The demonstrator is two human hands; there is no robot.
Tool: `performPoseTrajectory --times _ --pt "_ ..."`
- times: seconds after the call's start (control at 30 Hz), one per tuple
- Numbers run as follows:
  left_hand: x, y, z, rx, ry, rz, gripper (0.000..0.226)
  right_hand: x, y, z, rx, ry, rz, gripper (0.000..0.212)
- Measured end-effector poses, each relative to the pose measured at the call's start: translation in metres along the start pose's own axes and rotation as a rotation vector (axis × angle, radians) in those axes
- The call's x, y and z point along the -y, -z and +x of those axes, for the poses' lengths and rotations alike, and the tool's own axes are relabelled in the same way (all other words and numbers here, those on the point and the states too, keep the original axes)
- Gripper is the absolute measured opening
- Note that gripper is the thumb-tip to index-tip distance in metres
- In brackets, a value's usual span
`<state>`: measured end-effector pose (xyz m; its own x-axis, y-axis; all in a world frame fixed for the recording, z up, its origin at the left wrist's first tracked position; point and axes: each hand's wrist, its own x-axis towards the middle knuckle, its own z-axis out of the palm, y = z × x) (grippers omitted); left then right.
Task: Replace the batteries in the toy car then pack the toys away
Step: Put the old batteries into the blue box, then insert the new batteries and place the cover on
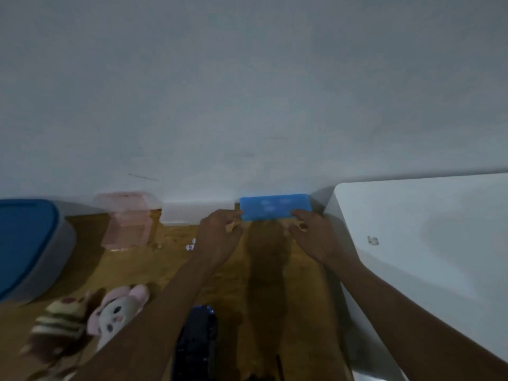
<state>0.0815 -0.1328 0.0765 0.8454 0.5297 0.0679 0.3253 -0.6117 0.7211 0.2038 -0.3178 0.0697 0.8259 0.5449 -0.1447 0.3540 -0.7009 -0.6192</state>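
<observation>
While both arms stretch forward, the left hand and right hand pinch the blue case by its near corners, fingers curled over, thumbs under.

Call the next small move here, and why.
Probably draw the blue case back from the wall, toward the dark toy car. The left hand and right hand seem to pinch its two ends, it sits close against the wall, and the car lies nearer the body. The frame is blurred, so the hands' grip is a judgement.
</observation>
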Motion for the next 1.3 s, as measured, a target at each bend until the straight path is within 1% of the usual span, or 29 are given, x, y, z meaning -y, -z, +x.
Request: performPoseTrajectory --times 0.1,0.17,0.3,0.37,0.47,0.57,0.63,0.67,0.73,0.8,0.83,0.9,1.0,1.07,1.13,1.2,1.3 --pt "0.0 0.023 -0.038 -0.005 0.148 -0.145 0.031 0.016 -0.005 -0.033 0.005 -0.018 0.147 0.039" --pt "0.003 0.039 -0.066 -0.032 0.208 -0.18 0.029 0.024 -0.008 -0.058 0.042 -0.023 0.217 0.036" --pt "0.02 0.06 -0.121 -0.058 0.346 -0.19 0.032 0.032 -0.027 -0.1 0.079 -0.028 0.208 0.031" --pt "0.033 0.066 -0.142 -0.02 0.402 -0.147 0.036 0.037 -0.038 -0.117 0.089 -0.043 0.179 0.029" --pt "0.05 0.069 -0.163 0.054 0.495 -0.093 0.047 0.05 -0.055 -0.142 0.184 -0.088 0.233 0.029" --pt "0.061 0.067 -0.179 0.188 0.551 -0.174 0.056 0.062 -0.085 -0.162 0.228 -0.184 0.343 0.029" --pt "0.065 0.067 -0.188 0.314 0.536 -0.251 0.056 0.068 -0.105 -0.172 0.235 -0.244 0.376 0.027" --pt "0.068 0.068 -0.192 0.366 0.503 -0.274 0.06 0.072 -0.112 -0.176 0.24 -0.279 0.413 0.028" --pt "0.074 0.068 -0.198 0.46 0.436 -0.293 0.084 0.081 -0.12 -0.186 0.269 -0.35 0.487 0.031" --pt "0.078 0.067 -0.2 0.489 0.409 -0.318 0.108 0.088 -0.125 -0.192 0.277 -0.399 0.511 0.033" --pt "0.078 0.068 -0.2 0.498 0.414 -0.336 0.114 0.089 -0.127 -0.194 0.269 -0.414 0.513 0.033" --pt "0.079 0.068 -0.2 0.546 0.439 -0.385 0.112 0.093 -0.13 -0.2 0.252 -0.429 0.499 0.033" --pt "0.077 0.068 -0.203 0.578 0.43 -0.506 0.09 0.094 -0.129 -0.21 0.207 -0.435 0.518 0.034" --pt "0.074 0.069 -0.206 0.595 0.388 -0.597 0.083 0.095 -0.124 -0.216 0.176 -0.471 0.611 0.034" --pt "0.071 0.069 -0.208 0.598 0.366 -0.681 0.085 0.099 -0.118 -0.222 0.15 -0.503 0.677 0.033" --pt "0.07 0.069 -0.212 0.612 0.39 -0.773 0.09 0.104 -0.113 -0.226 0.138 -0.516 0.718 0.03" --pt "0.07 0.07 -0.214 0.713 0.383 -0.86 0.104 0.104 -0.107 -0.232 0.139 -0.526 0.751 0.03"
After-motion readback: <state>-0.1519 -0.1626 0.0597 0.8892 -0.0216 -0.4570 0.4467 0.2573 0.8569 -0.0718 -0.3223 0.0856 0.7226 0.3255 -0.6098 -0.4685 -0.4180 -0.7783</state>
